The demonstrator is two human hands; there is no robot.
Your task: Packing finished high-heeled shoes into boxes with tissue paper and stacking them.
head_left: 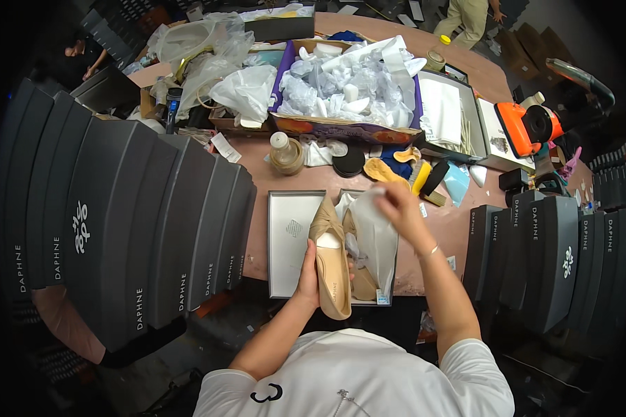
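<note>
A beige pointed flat shoe (334,285) is gripped in my left hand (308,276), its toe pointing away from me and white stuffing inside its front. Below it lies an open grey shoebox (296,243), with the lid part at left and the deeper part at right. In the right part a second beige shoe (364,285) is partly covered by white tissue paper (373,233). My right hand (402,208), slightly blurred, pinches the upper edge of that paper, fingers closed. A small label (382,297) sits at the box's near right corner.
Stacks of dark shoeboxes flank me at left (118,222) and right (549,257). Beyond are a purple carton (348,129) of crumpled wrapping, a jar (286,154), a yellow-edged brush (421,177), yellow cloths (382,171) and an orange tool (525,128). Other people stand farther off.
</note>
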